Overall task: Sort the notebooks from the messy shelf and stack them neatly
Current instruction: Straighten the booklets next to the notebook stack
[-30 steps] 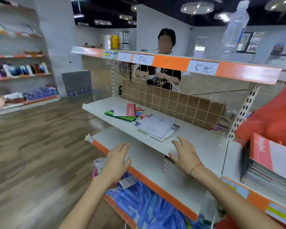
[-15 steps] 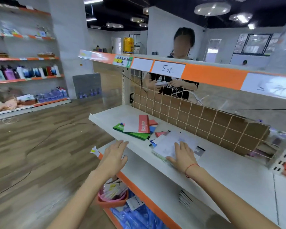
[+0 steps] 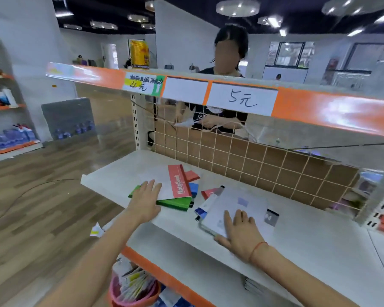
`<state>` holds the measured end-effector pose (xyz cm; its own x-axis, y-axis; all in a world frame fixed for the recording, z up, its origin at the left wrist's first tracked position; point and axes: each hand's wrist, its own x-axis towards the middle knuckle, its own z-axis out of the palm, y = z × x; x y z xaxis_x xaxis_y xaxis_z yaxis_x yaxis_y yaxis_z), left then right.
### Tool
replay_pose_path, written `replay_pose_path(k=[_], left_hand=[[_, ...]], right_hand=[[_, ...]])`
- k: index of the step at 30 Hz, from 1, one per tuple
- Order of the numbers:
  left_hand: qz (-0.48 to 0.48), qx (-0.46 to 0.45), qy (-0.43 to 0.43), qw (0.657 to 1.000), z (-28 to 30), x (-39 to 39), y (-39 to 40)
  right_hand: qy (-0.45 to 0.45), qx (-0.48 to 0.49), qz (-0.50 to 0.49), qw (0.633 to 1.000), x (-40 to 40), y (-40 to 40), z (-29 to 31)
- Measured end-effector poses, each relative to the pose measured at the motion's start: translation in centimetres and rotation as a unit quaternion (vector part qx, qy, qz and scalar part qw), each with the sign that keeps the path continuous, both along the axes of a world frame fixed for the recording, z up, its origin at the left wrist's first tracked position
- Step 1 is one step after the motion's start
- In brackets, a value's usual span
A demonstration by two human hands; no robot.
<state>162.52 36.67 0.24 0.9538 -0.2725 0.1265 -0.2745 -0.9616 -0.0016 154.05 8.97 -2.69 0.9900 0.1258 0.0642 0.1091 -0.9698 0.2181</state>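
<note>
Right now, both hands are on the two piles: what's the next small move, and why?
Probably slide the left hand and its red-striped notebook pile toward the pale notebook under the right hand. Both hands lie flat, gripping nothing, and the piles sit apart, fanned unevenly.

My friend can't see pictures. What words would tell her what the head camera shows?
Two bare hands rest flat on scattered notebooks on a white shop shelf: the left hand on a white and red notebook over a green one, the right hand on a pale notebook. Behind a wire grid stands another person.
</note>
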Motion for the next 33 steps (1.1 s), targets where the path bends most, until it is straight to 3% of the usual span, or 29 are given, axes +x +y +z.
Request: replay_pose_path(k=[4, 9, 15, 17, 19, 21, 22, 25, 28, 33], left_hand=[[-0.021, 0.058, 0.048, 0.997, -1.0, 3.4, -0.2], [-0.04, 0.033, 0.086, 0.995, -1.6, 5.5, -0.8], [-0.093, 0.124, -0.026, 0.987, -0.1, 4.3, -3.6], [-0.091, 0.06, -0.03, 0.994, 0.6, 3.9, -5.1], [-0.057, -0.088, 0.03, 0.994, 1.1, 3.8, -6.3], [-0.056, -0.231, 0.101, 0.966, 1.0, 4.3, -6.7], [-0.08, -0.247, 0.104, 0.96, 0.9, 4.7, -6.5], [-0.107, -0.108, 0.1, 0.983, 0.3, 6.6, -4.0], [-0.048, 0.026, 0.183, 0.982, -0.8, 7.5, -0.9], [-0.021, 0.073, 0.181, 0.981, -1.0, 7.2, -0.7]], right_hand=[[-0.051, 0.0, -0.009, 0.999, 0.7, 0.6, -1.4], [-0.128, 0.012, 0.01, 0.992, 0.3, 0.4, -1.7], [-0.154, -0.009, 0.026, 0.988, 0.3, 0.5, -1.5], [-0.166, -0.011, 0.032, 0.986, 0.3, 0.5, -1.3], [-0.172, -0.005, 0.032, 0.985, 0.2, 0.4, -0.9], [-0.18, -0.001, 0.032, 0.983, 0.2, 0.2, -0.7], [-0.177, -0.002, 0.032, 0.984, 0.1, 0.2, -0.7], [-0.176, 0.009, 0.04, 0.984, -0.4, 0.3, -0.4], [-0.198, 0.041, 0.043, 0.978, -1.1, 0.8, 1.0], [-0.242, 0.169, -0.03, 0.955, -2.0, -0.6, 3.5]])
